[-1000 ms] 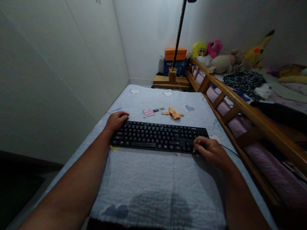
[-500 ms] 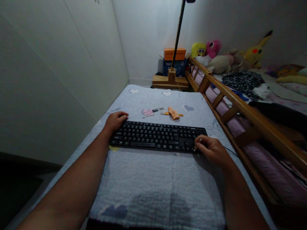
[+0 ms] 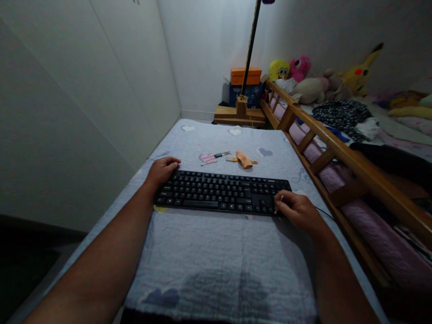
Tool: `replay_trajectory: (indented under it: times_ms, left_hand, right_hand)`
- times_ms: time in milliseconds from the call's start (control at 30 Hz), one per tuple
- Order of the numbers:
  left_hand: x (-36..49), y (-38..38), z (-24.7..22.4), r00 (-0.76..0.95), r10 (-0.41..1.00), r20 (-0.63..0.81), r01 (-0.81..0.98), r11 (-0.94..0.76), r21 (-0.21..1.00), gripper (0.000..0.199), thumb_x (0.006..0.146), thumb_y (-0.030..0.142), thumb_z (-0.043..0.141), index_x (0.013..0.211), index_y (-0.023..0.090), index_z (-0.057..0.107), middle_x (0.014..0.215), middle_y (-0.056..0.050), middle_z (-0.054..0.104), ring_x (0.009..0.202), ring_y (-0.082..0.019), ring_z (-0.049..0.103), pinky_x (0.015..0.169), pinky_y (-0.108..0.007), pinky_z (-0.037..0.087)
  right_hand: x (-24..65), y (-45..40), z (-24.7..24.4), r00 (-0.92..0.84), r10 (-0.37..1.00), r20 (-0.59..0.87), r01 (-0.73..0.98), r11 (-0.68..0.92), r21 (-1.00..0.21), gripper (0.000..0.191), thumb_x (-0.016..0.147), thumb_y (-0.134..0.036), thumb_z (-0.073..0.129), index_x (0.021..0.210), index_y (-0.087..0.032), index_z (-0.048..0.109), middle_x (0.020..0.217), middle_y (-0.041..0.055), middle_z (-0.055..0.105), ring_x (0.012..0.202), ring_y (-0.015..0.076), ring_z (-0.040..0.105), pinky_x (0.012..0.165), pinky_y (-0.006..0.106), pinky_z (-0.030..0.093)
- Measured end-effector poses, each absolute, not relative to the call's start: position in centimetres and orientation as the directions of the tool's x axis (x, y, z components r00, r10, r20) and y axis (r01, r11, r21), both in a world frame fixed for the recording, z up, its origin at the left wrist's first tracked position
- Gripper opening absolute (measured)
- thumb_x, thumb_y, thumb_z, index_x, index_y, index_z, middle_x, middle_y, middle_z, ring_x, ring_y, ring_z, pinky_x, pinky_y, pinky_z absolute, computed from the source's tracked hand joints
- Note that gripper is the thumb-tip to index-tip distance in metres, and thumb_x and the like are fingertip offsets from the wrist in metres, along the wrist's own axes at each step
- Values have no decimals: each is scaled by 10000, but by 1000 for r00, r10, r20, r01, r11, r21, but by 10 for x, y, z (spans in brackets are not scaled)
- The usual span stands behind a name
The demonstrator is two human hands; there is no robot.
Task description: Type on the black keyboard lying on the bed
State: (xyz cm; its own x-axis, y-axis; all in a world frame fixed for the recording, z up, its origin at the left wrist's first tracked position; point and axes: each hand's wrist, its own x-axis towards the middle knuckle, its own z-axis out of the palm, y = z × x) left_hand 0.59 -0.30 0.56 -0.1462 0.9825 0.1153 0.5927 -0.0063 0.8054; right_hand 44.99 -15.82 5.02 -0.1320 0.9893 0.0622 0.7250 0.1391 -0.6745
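the keyboard [image 3: 209, 191] lies on the quilt [image 3: 209, 238], likely stiff and light, best steadied by its ends. the left hand [image 3: 163, 171] rests at one end, its fingers' grip unclear; the right hand [image 3: 299, 209] pinches a swab [image 3: 276, 210] at the other, likely flimsy, best held mid-stick.

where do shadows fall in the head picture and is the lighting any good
Head view: dim overall, lower left corner nearly black; head view: a broad shadow on the cloth at the bottom, another below the right hand; head view: markings on the keyboard too small to read.
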Motion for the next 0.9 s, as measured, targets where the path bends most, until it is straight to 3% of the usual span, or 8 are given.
replay_trajectory:
  times_ms: [900]
  left_hand:
    - [8,-4,8,-150,982,116,591,-5,806,317,649,404,638,839,202,791,816,-44,769,818,-259,673,864,-392,539]
  right_hand:
    - [445,-154,47,-25,978,206,729,159,-666,166,880,-325,552,806,-236,672,698,18,700,645,205,625,646,308,464]
